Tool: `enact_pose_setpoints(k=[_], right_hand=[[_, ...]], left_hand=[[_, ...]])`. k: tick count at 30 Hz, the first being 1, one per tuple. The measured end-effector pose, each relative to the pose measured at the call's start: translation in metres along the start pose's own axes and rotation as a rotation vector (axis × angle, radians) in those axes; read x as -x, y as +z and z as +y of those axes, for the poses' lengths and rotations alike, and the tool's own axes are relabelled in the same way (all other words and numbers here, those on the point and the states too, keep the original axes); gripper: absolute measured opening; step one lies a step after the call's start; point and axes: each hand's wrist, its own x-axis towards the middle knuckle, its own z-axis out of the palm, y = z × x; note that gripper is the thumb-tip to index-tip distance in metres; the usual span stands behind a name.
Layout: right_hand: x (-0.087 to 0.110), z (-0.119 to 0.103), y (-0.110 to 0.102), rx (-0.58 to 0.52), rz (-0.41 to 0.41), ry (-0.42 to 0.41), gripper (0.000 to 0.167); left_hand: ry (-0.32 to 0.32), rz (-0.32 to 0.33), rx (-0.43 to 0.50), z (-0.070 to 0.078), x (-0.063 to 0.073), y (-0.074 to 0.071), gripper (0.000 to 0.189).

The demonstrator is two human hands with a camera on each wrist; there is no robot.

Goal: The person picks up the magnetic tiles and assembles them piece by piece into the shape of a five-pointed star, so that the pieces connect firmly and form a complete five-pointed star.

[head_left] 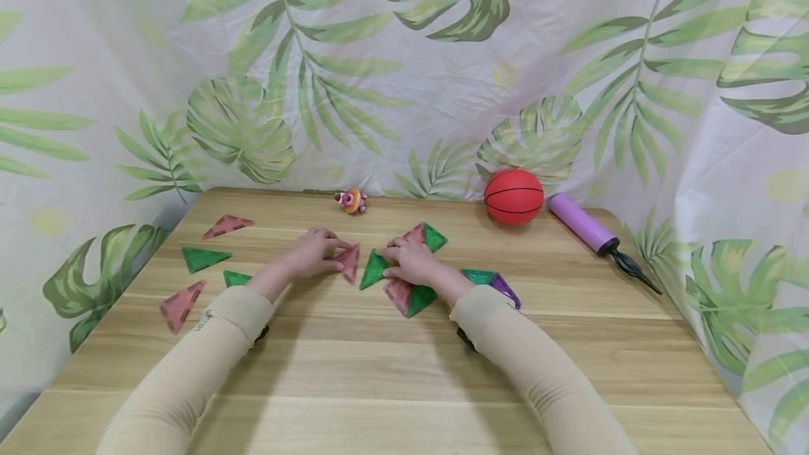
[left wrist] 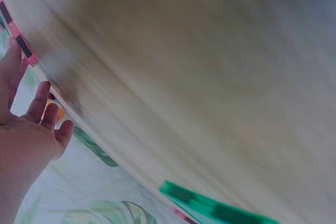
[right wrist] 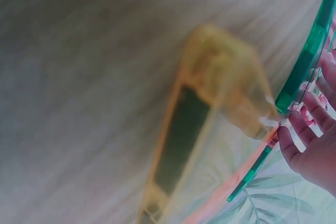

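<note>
My left hand (head_left: 311, 255) pinches a pink triangular magnetic tile (head_left: 351, 263) near the middle of the table; the same tile's edge (left wrist: 23, 45) shows by the fingertips in the left wrist view. Just right of it, the thumb and a finger of my right hand (head_left: 413, 262) pinch a green triangular magnetic tile (head_left: 371, 272). Beneath and around that hand lie more pink tiles (head_left: 399, 293) and green tiles (head_left: 420, 300), set edge to edge, their middle hidden by the hand. A yellow tile (right wrist: 181, 135) looms blurred in the right wrist view.
Loose pink tiles (head_left: 181, 306) and green tiles (head_left: 205, 258) lie at the left. Teal (head_left: 478, 277) and purple tiles (head_left: 505, 290) sit beside the right wrist. Toward the back are a small toy figure (head_left: 351, 201), a red ball (head_left: 514, 197) and a purple pump (head_left: 584, 227).
</note>
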Motion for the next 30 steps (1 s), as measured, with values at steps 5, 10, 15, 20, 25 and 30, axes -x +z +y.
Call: enact_pose_setpoints(k=[5, 10, 15, 20, 25, 30], right_hand=[[-0.002, 0.0, 0.001, 0.013, 0.003, -0.003, 0.05], [-0.002, 0.001, 0.003, 0.034, 0.0, 0.009, 0.05], [-0.002, 0.001, 0.004, 0.039, 0.0, 0.017, 0.05], [-0.002, 0.0, 0.003, 0.045, 0.003, 0.026, 0.05], [-0.003, -0.002, 0.002, 0.042, 0.005, 0.035, 0.05], [-0.004, -0.002, 0.002, 0.045, 0.01, 0.046, 0.051]], left_hand=[[0.017, -0.031, -0.018, 0.009, -0.007, 0.005, 0.047], [0.019, -0.016, -0.012, 0.013, -0.008, 0.004, 0.047], [-0.006, 0.038, 0.016, -0.007, 0.004, -0.011, 0.059], [-0.107, 0.03, 0.023, -0.04, 0.028, -0.036, 0.065], [-0.147, 0.002, 0.044, -0.072, 0.058, -0.056, 0.07], [-0.089, -0.056, 0.05, -0.101, 0.081, -0.065, 0.076]])
